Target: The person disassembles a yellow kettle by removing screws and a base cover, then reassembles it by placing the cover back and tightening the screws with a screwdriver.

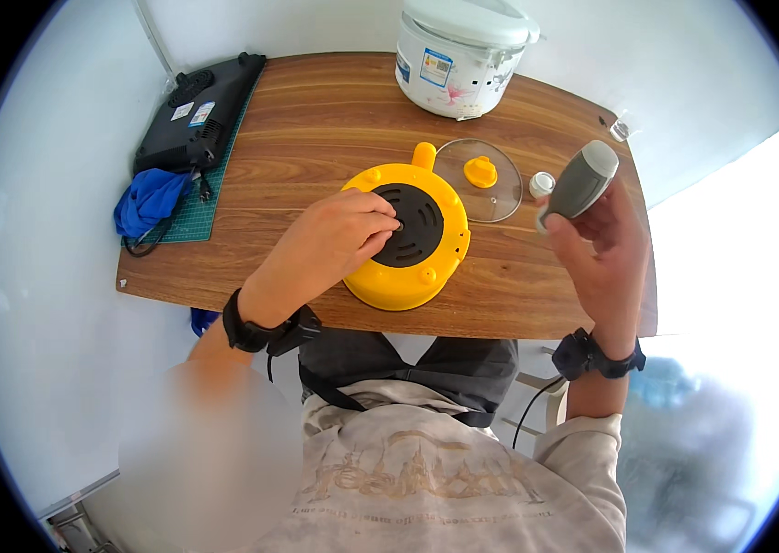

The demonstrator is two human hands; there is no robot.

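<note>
torso: beige printed shirt and a dark strap are filling the lower frame, nearest the lens.
left hand: left hand is resting on the upturned round yellow plastic cooker, fingertips pressing on its black vented base disc; it is touching, not gripping.
right hand: right hand is lifted above the table's right end, fingers wrapping around a grey stubby-handled tool, tip pointing down-left.
cooker position: sitting bottom-up near the front edge of the brown wooden table, under the left hand, well apart from the right.
lid: round glass lid with yellow knob is lying just beside the cooker, a small white cap beside it.
back: white rice cooker is standing at the far edge; black induction hob and blue cloth are lying far left.
</note>
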